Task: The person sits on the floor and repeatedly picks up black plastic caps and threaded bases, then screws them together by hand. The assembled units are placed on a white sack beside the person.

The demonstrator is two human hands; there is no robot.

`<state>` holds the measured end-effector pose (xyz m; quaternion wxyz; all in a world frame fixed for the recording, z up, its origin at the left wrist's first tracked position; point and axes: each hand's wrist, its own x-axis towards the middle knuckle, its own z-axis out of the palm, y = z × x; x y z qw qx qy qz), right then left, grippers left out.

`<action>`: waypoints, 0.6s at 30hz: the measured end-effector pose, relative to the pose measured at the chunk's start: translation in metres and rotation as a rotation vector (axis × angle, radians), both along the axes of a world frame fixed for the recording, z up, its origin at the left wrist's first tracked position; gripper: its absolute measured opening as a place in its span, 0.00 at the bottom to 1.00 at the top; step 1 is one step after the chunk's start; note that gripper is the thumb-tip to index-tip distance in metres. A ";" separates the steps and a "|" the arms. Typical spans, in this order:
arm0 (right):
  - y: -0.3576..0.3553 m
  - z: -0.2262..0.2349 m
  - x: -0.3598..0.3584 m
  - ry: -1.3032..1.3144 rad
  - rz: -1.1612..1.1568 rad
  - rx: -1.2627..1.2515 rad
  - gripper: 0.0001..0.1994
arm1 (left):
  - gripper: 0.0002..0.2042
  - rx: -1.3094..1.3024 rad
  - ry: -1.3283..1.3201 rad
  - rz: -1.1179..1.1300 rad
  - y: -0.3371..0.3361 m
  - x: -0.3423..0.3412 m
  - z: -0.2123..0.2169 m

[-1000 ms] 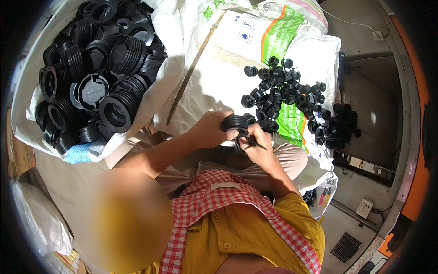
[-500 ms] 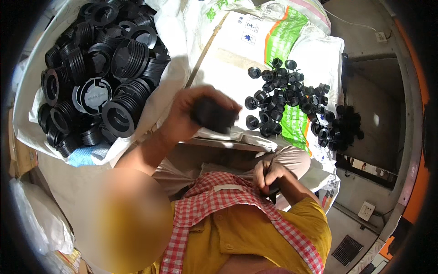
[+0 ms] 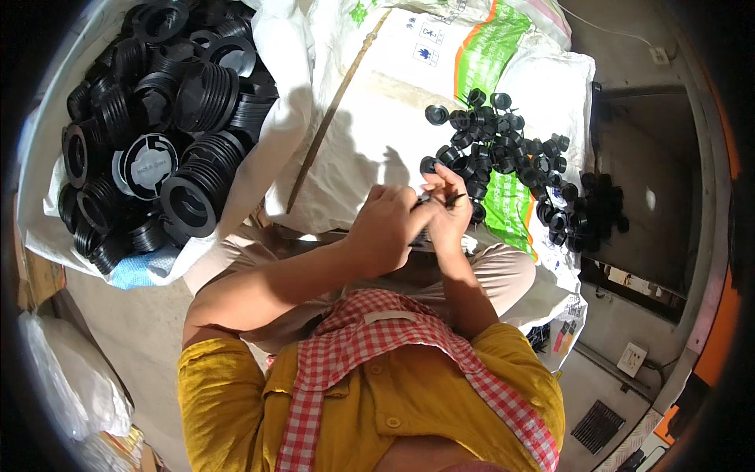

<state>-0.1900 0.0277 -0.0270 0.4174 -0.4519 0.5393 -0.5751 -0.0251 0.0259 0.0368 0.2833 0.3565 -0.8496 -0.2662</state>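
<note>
White sacking [image 3: 385, 86]: sprawled over the upper middle, with a green panel [image 3: 480, 67] edged in orange, and blue symbols and small printing beside it.
White sack [image 3: 263, 169]: bulging at upper left, packed with ribbed black plugs [image 3: 206, 96]; one grey-faced disc [image 3: 151, 167] among them carries raised lettering.
Small black caps [image 3: 504, 164]: and there they are, clustered right of centre across the sacking and green panel.
Left hand [image 3: 385, 228]: dead centre, its back to us, fingers curled in against the right; their grip is hidden, so I cannot tell what they hold.
Right hand [image 3: 447, 206]: right alongside, fingers bent, tips slightly parted near the closest cap.
Slim dark piece [image 3: 454, 200]: tucked among those right fingers, mostly covered, just a thin end poking out!
</note>
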 end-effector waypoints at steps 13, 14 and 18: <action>-0.078 -0.144 -0.110 1.652 0.409 0.772 0.14 | 0.40 -0.983 -0.477 1.157 -0.040 0.128 0.167; -0.072 -0.153 -0.121 1.645 0.381 0.831 0.14 | 0.37 -0.985 -0.289 1.024 -0.043 0.116 0.156; -0.071 -0.190 -0.135 1.467 0.174 0.969 0.17 | 0.27 -0.792 0.109 0.522 -0.037 0.055 0.108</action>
